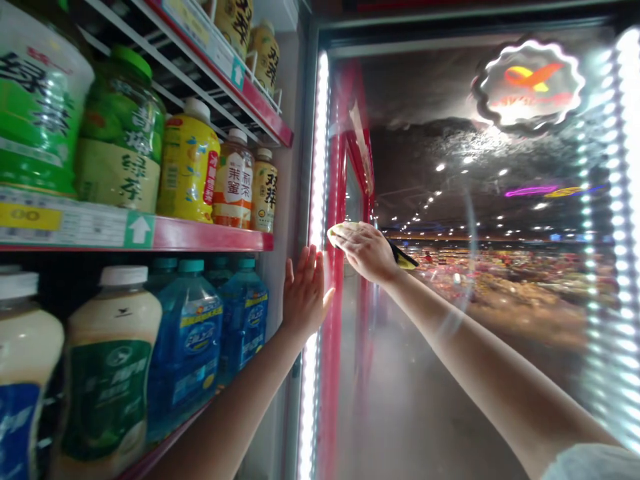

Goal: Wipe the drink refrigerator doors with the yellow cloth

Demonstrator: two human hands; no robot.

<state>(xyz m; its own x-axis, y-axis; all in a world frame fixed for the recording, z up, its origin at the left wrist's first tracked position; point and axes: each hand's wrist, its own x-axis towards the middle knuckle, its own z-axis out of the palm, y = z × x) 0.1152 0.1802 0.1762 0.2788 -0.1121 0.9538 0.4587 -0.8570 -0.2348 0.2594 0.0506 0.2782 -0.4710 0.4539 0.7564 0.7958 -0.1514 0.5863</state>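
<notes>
My right hand (367,252) presses a yellow-and-black cloth (406,259) against the glass door (425,373), near its hinge-side edge. A pale yellow corner of the cloth shows past my fingertips. Beside the bright LED strip (309,393), my left hand (305,290) is raised with its fingers stretched out and nothing in them. Its fingertips are at the edge of the strip; whether they touch it I cannot tell.
Left of my hands, shelves with a red edge rail (215,233) hold bottled drinks, among them a yellow bottle (187,167) and blue bottles (187,340). A scalloped sticker (529,87) sits high on the glass. More LED lights (630,200) line the right side.
</notes>
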